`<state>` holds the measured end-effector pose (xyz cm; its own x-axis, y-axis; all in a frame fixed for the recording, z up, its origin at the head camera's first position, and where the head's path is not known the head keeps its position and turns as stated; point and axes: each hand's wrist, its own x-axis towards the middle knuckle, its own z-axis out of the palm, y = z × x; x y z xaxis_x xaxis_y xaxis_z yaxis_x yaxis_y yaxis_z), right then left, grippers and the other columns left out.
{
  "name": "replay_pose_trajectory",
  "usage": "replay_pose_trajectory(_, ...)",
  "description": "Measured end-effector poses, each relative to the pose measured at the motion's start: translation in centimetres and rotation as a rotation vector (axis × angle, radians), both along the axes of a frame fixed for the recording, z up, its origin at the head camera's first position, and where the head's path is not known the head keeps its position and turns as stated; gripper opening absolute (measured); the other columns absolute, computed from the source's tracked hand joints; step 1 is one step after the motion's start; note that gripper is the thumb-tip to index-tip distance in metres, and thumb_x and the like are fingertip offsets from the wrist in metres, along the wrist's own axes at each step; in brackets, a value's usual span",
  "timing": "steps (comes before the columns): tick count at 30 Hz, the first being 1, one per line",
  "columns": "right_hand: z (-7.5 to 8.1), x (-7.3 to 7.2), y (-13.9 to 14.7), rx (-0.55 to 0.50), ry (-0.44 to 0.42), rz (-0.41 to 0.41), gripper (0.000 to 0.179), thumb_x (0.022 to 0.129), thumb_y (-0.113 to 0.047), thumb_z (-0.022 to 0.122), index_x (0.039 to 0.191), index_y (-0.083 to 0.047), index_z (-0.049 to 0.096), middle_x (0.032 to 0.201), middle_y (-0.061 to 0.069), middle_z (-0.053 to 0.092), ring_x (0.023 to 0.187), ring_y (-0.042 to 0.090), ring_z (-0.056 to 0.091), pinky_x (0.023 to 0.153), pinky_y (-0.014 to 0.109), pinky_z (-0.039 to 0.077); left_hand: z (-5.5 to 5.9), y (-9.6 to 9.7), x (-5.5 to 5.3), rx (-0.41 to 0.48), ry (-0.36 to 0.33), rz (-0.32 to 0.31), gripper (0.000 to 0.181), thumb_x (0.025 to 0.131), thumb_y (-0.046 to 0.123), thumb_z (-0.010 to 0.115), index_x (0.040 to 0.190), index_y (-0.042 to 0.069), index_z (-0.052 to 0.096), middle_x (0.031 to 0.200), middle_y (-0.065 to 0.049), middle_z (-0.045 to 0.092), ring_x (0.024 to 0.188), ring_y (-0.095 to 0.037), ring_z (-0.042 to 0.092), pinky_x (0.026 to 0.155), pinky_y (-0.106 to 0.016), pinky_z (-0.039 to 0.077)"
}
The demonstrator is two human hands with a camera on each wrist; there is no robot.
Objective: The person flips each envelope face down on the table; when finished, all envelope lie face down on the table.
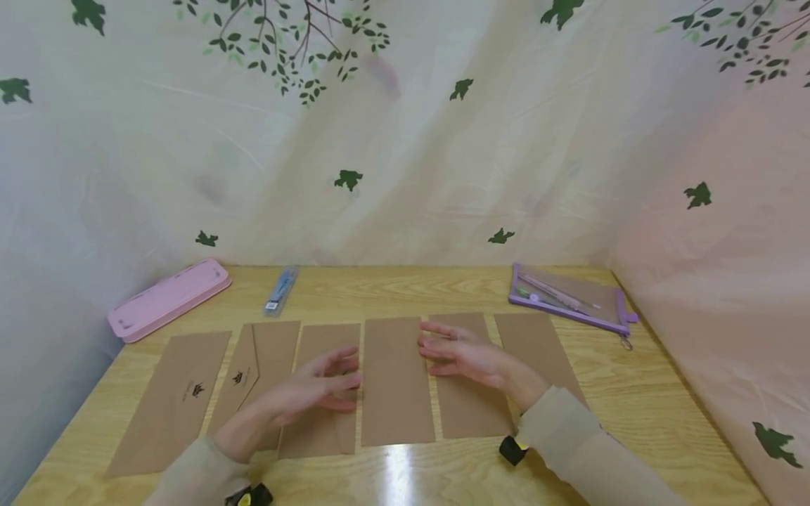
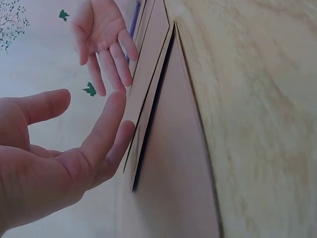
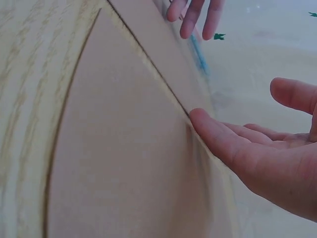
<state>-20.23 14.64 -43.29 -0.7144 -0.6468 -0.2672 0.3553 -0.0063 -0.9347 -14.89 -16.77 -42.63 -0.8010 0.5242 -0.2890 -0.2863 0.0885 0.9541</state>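
The envelopes (image 1: 399, 383) are kraft brown, two with black crown prints (image 1: 198, 389), the surface (image 1: 399, 292) yellowish with wood grain, the pencil case (image 1: 169, 300) pink, the packet (image 1: 281, 289) light blue, the zip pouch (image 1: 572, 289) purple-edged, the sleeves (image 1: 566, 429) beige, and the off-white backdrop (image 1: 411, 218) patterned with dark green leaves (image 1: 348, 180) and reddish branches (image 1: 309, 24).

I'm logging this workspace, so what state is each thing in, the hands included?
Six brown rectangular paper envelopes: laid side by side in a row
Pink oblong case: closed
Clear purple-edged pouch: pen-like items inside; zip unclear
Slim blue plastic packet: lying flat; sealed or not, unclear
Left hand: empty, fingers relaxed
Right hand: empty, fingers extended
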Motion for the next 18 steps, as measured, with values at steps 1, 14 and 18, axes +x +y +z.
replay_pose_trajectory(1, 0.1, 0.0, 0.0, -0.006, 0.002, -0.001, 0.070, 0.106, -0.013, 0.050, 0.160, 0.005, 0.008, 0.162, 0.032, 0.014, 0.149, 0.044, 0.021, 0.115, 0.058, 0.031, 0.1, -0.1, -0.1, -0.009, 0.006, 0.001, 0.075, 0.103, 0.015, 0.060, 0.157, -0.009, 0.013, 0.156, -0.038, 0.020, 0.132, -0.050, 0.044, 0.094, -0.051, 0.055)
replay_pose_trajectory(14, 0.6, -0.1, -4.5, -0.074, 0.019, 0.006, 0.064, 0.106, -0.010, 0.049, 0.159, 0.002, 0.016, 0.160, 0.031, 0.024, 0.145, 0.045, 0.030, 0.113, 0.057, 0.035, 1.9, -5.4, -1.7, -0.405, 0.225, 0.090, 0.077, 0.101, 0.026, 0.064, 0.158, -0.004, 0.020, 0.155, -0.032, 0.031, 0.138, -0.049, 0.038, 0.104, -0.053, 0.047)
replay_pose_trajectory(18, 0.2, 0.0, -6.8, -0.067, 0.006, 0.013, 0.064, 0.106, -0.010, 0.051, 0.160, 0.000, 0.019, 0.159, 0.030, 0.025, 0.144, 0.043, 0.033, 0.111, 0.056, 0.039, 1.5, -6.3, -2.1, -0.443, 0.227, 0.106, 0.080, 0.101, 0.028, 0.065, 0.158, -0.005, 0.019, 0.156, -0.034, 0.030, 0.139, -0.051, 0.036, 0.102, -0.052, 0.049)
